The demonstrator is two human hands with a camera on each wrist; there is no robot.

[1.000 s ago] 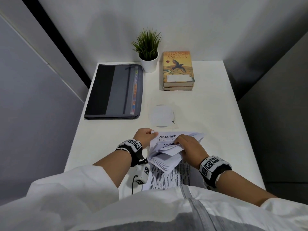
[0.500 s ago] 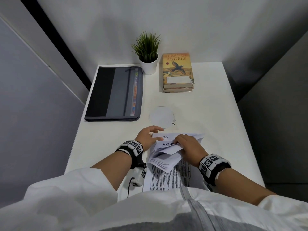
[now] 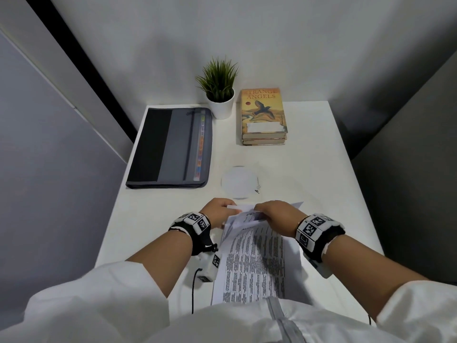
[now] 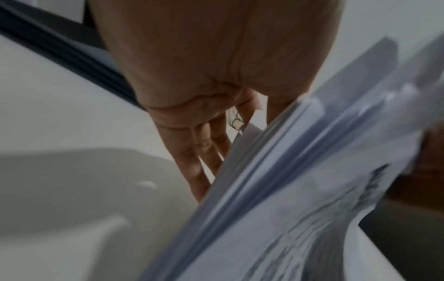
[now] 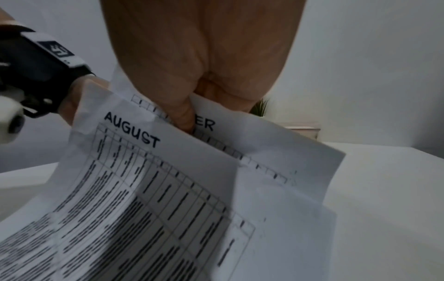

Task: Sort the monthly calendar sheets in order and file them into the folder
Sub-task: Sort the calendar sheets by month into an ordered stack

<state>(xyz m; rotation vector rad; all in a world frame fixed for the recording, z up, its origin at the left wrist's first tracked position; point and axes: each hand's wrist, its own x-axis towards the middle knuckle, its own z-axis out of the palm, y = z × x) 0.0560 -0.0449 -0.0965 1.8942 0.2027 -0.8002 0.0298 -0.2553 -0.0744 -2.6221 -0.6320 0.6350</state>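
Wrist view alone reads AUGUST sheet (image 5: pixel 134 152).

Sheet (image 5: pixel 276 152) behind August — month name half-hidden, "-ER" only

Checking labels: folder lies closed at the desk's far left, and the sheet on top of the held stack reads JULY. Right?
Not quite. The folder part holds, but the top sheet of the stack reads AUGUST, not JULY; the right wrist view shows it.
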